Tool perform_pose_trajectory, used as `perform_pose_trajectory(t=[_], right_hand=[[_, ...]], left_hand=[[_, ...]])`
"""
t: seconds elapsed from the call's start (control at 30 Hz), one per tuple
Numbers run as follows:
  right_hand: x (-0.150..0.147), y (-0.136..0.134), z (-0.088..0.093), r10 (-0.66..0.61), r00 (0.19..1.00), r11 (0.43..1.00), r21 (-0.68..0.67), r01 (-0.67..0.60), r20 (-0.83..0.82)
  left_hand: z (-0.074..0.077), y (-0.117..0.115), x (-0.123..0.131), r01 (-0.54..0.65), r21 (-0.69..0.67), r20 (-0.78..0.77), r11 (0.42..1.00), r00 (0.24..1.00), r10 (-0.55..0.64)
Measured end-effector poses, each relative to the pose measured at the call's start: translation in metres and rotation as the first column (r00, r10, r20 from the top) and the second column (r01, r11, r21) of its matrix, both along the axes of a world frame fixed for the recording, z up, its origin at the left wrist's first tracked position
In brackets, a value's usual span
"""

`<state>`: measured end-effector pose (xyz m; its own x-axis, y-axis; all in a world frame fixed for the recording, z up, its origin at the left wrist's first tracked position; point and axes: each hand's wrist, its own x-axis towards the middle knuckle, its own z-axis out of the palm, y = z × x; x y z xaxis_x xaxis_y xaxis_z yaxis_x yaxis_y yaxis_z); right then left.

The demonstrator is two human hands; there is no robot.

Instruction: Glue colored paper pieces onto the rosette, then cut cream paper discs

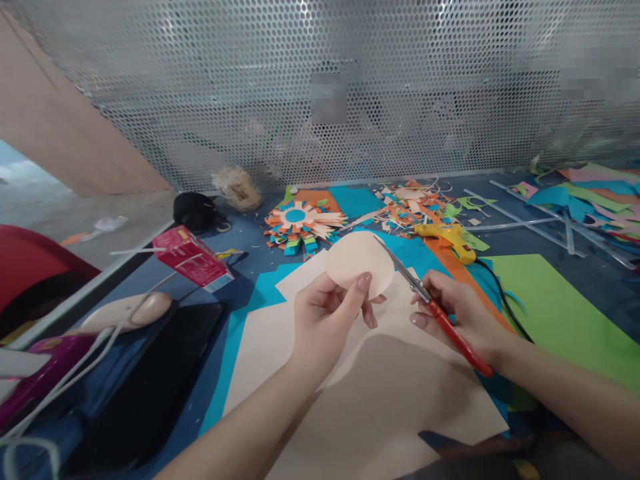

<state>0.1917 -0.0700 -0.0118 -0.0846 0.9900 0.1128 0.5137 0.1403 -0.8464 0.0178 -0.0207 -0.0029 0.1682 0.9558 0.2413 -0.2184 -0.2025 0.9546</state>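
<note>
Between thumb and fingers, my left hand [333, 313] pinches a round cream paper disc [357, 257] by its lower edge. My right hand [460, 317] grips a pair of scissors [445, 327] with red handles, the blades pointing up and left. Their tips lie along the disc's upper right edge; whether they are cutting into it I cannot tell. Below both hands lies a large cream paper sheet [270, 353] with cut-out edges, on top of blue paper [220, 380]. Beyond the disc sits a layered paper flower [296, 217] with a blue centre and fringed orange, cream and blue strips.
A yellow glue gun [447, 240] with a black cord lies beyond my right hand, near green paper [565, 307]. Paper scraps [413, 203] and clear sticks [525, 227] spread behind. At left are a pink drink carton [193, 257], a black phone-like slab [155, 380] and cables.
</note>
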Motion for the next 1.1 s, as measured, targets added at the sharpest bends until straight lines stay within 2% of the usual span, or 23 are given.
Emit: perform_pose_trajectory(t=[0.3,0.63,0.83,1.1], right_hand=[[0.0007,0.0004,-0.0031,-0.047,0.999,0.999,0.0,0.047,-0.011],[-0.0003,0.0011,-0.003,-0.091,0.996,0.996,-0.012,0.091,-0.02],[0.0011,0.0027,-0.0046,-0.071,0.997,0.997,-0.013,0.071,-0.018],[-0.0001,0.0038,-0.0057,-0.105,0.995,0.994,-0.03,0.105,0.001]], left_hand=[[-0.0044,0.0023,-0.0031,0.031,0.007,0.076,0.999,0.997,-0.031],[-0.0012,0.0067,-0.0026,-0.113,0.009,0.069,0.994,0.991,0.112],[-0.0042,0.0056,-0.0021,-0.083,0.051,-0.001,0.995,0.997,0.083],[-0.0028,0.0087,-0.002,-0.137,0.026,0.052,0.99,0.989,0.136]])
